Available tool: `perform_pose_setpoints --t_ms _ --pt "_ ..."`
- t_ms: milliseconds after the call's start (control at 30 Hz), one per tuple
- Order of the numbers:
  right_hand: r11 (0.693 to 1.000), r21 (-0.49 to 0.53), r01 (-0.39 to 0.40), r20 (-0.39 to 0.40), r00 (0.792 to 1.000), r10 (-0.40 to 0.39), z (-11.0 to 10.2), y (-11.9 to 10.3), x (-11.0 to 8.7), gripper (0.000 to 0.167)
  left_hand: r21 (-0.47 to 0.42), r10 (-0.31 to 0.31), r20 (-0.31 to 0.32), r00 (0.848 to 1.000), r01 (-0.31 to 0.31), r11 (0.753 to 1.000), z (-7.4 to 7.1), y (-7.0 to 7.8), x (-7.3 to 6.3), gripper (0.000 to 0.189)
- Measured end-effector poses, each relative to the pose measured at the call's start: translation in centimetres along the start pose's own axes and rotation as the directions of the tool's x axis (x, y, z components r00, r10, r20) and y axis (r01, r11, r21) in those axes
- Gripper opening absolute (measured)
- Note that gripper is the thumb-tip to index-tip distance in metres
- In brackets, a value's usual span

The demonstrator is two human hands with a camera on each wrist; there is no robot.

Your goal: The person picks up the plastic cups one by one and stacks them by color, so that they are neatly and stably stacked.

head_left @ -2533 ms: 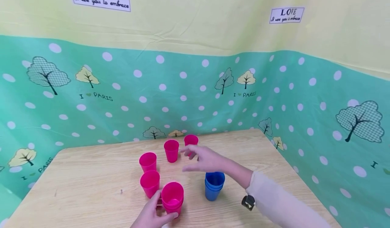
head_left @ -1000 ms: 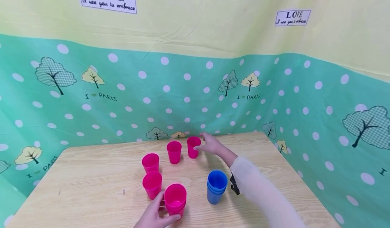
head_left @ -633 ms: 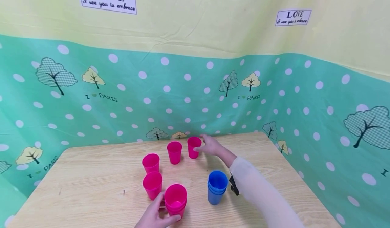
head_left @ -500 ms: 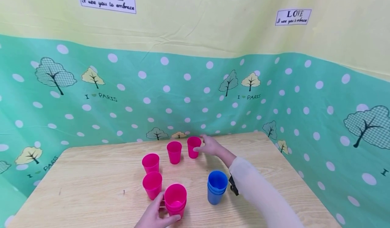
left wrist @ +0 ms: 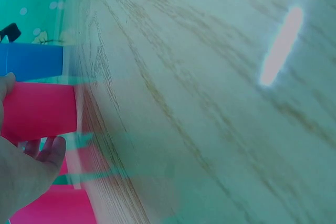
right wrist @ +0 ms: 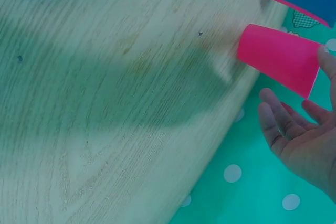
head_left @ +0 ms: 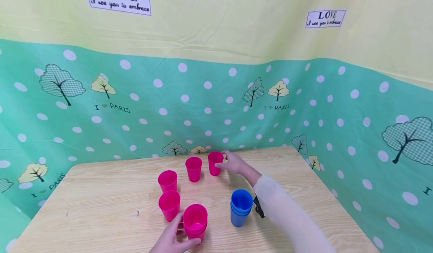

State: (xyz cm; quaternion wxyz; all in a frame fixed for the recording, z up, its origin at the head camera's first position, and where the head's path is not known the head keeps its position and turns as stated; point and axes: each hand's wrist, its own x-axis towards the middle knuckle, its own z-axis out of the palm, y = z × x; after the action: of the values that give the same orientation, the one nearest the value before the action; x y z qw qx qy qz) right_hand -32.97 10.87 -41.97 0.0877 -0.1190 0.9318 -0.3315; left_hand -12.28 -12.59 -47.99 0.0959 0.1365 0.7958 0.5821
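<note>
My left hand (head_left: 173,237) grips a short stack of pink cups (head_left: 195,221) at the table's near edge, thumb on the near side and fingers at the left. In the left wrist view the same pink stack (left wrist: 39,109) sits between thumb and fingers. At the far edge, my right hand (head_left: 234,162) holds an upright pink cup (head_left: 214,163), its thumb on the near side and a finger behind the rim. The right wrist view shows the thumb at that cup's (right wrist: 281,59) rim, with several fingers spread below it.
More single pink cups stand upright: one (head_left: 193,169) at the back, one (head_left: 167,181) farther left and one (head_left: 169,205) beside the left hand. A blue cup stack (head_left: 241,208) stands near the right forearm. Patterned green-and-yellow curtain (head_left: 189,106) surrounds the wooden table (head_left: 101,204).
Since the earliest frame, my right hand has gone from above the table's middle to the far-right pink cup and stayed there. My left hand keeps holding its stack.
</note>
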Motion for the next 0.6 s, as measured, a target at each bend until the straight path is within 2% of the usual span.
perform_pose_setpoints --t_ms 400,600 --pt "0.999 -0.035 0.001 -0.036 0.999 -0.002 0.52 -0.14 0.26 0.067 -0.021 -0.025 0.001 1.0 0.025 0.999 -0.06 0.02 0.09 0.071" --pt "0.999 0.028 -0.026 -0.052 0.998 0.027 0.69 0.05 0.19 0.064 -0.016 -0.011 -0.001 1.0 0.011 1.0 -0.02 -0.04 0.0 0.072"
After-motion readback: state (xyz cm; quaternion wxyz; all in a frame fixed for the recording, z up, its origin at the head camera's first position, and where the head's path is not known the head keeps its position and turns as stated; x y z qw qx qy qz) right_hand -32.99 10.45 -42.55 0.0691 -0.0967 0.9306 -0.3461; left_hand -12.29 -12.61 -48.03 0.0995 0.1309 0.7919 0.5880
